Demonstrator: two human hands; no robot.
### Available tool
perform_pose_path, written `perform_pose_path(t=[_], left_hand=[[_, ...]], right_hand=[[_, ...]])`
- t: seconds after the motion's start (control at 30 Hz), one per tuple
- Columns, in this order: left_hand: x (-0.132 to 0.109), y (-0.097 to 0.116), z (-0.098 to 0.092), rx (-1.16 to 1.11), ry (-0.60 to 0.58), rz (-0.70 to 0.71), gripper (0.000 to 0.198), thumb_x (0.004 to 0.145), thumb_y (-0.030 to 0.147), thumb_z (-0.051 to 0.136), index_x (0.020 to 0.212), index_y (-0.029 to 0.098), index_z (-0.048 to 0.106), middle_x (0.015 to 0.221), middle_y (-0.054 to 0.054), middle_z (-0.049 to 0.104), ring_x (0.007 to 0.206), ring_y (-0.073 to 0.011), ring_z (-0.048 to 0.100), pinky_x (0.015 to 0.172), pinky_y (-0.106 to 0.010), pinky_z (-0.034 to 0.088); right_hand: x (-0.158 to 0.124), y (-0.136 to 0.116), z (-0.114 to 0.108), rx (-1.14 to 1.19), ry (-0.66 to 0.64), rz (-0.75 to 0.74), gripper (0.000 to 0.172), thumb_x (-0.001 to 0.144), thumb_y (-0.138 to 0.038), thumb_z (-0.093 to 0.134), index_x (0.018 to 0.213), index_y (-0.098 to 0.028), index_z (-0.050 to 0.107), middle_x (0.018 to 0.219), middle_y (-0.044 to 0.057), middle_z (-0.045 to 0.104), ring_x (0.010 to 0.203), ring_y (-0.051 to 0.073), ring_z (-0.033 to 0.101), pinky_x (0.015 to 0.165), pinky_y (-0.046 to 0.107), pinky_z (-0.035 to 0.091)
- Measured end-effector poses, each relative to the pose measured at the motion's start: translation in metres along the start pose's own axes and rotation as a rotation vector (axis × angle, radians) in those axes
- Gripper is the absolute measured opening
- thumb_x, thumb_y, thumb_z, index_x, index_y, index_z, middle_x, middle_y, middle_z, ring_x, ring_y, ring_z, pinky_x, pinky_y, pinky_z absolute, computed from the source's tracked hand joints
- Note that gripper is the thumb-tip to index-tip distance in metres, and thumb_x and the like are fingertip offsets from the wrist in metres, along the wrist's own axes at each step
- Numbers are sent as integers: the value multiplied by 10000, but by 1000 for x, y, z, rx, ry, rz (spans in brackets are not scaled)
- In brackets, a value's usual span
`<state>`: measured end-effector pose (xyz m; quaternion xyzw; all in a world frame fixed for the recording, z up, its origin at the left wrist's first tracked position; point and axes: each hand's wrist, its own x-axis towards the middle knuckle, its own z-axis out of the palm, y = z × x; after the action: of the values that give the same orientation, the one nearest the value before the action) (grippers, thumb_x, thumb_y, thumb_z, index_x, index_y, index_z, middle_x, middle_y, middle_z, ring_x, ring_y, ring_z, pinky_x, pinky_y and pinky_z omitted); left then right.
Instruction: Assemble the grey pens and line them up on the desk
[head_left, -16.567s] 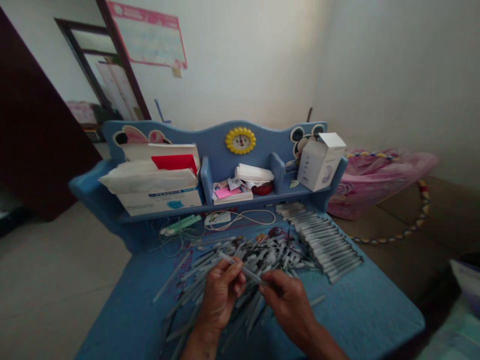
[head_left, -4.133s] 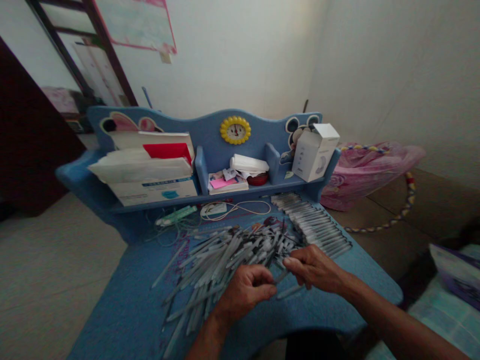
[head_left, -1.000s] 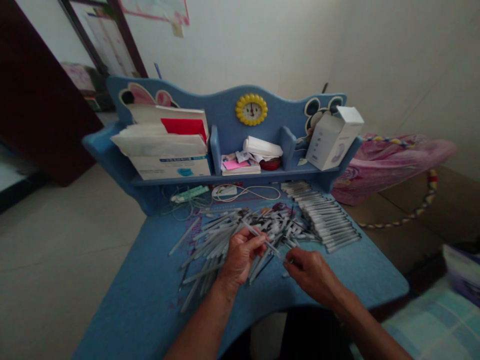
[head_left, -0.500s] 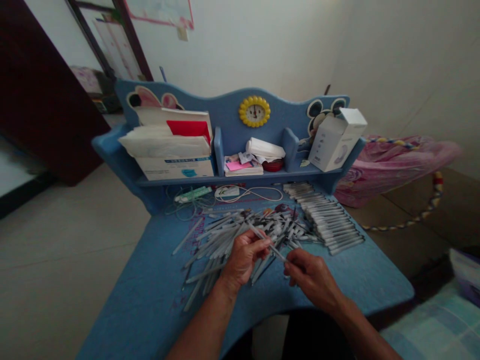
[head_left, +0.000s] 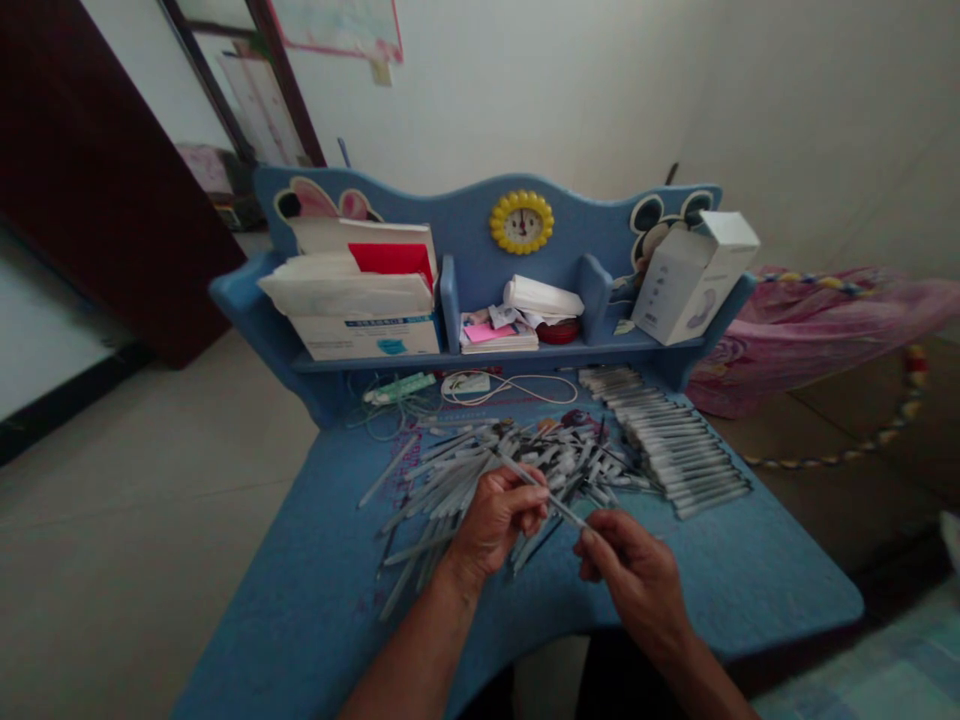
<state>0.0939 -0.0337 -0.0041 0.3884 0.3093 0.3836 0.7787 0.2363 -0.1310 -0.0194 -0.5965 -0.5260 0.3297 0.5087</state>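
My left hand (head_left: 496, 520) is closed around a thin grey pen (head_left: 541, 489) and holds it slanted above a blue desk (head_left: 300, 610). My right hand (head_left: 634, 570) pinches the pen's lower right end with its fingertips. Under and behind both hands lies a loose pile of grey pens (head_left: 480, 470). To the right of the pile, a neat row of pens (head_left: 667, 440) lies side by side, running back toward the shelf.
The desk's rear shelf (head_left: 495, 350) carries stacked papers and a box (head_left: 360, 300), small items, a yellow clock (head_left: 522, 221) and a tilted white carton (head_left: 690, 275). Cables (head_left: 480, 388) lie under the shelf. Pink bedding (head_left: 810, 320) sits at right; floor lies at left.
Both hands stay on the same pen, with the right fingers still working at its end. The view has shifted, so the desk sits a little further right.
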Motion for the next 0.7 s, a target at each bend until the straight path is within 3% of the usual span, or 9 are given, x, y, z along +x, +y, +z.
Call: perform_pose_path(t=[0.3, 0.7], left_hand=[[0, -3, 0, -96, 14, 16, 81, 648, 150, 674, 692, 131, 608, 470, 13, 603, 320, -36, 399, 343, -157, 350], [0, -1, 4, -95, 83, -4, 130, 636, 167, 683, 701, 143, 573, 473, 4, 617, 318, -66, 457, 339, -173, 390]], right_hand=[[-1, -3, 11, -29, 132, -118, 133, 846, -289, 502, 823, -178, 572, 588, -17, 612, 489, 107, 576, 476, 199, 458], [7, -4, 15, -80, 161, -170, 116, 853, -257, 493, 807, -180, 566, 540, -38, 579, 461, 93, 559, 462, 183, 448]])
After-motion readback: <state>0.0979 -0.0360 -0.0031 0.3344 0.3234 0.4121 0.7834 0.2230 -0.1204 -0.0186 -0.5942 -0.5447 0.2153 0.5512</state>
